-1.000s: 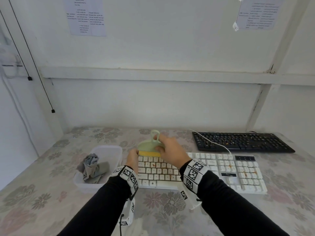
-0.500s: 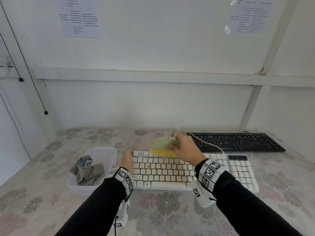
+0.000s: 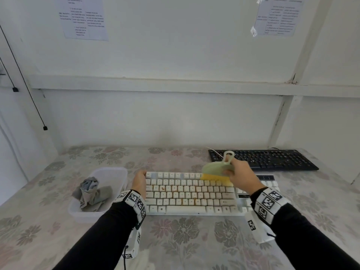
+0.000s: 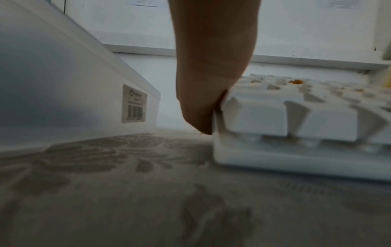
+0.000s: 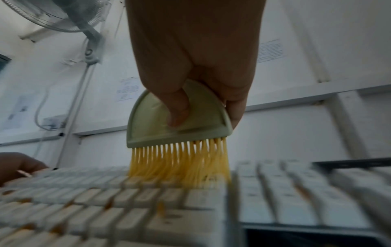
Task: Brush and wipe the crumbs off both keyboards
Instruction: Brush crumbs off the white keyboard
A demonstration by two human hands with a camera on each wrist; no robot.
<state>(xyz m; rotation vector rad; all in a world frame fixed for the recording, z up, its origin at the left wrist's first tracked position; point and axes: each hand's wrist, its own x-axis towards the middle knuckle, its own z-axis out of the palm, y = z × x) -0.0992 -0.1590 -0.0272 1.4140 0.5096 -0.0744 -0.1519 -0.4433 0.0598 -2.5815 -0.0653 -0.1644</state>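
The white keyboard [image 3: 191,193] lies in front of me with orange crumbs between its keys. My right hand [image 3: 230,170] grips a pale green brush [image 3: 213,168], whose yellow bristles [image 5: 180,163] press on the top key rows toward the right of the main block. In the right wrist view my thumb and fingers pinch the brush [image 5: 148,127] body. With straight fingers, my left hand [image 3: 141,175] rests against the white keyboard's left edge [image 4: 275,117]. The black keyboard [image 3: 263,159] lies behind to the right, untouched.
A clear plastic tub [image 3: 115,172] holding a crumpled grey cloth [image 3: 91,193] stands just left of my left hand. The white keyboard's cable [image 3: 214,151] runs back past the black keyboard. A floral cloth covers the table, and the wall is close behind.
My right hand has swept the brush rightward along the top rows of the white keyboard. The left hand has stayed at the keyboard's left edge.
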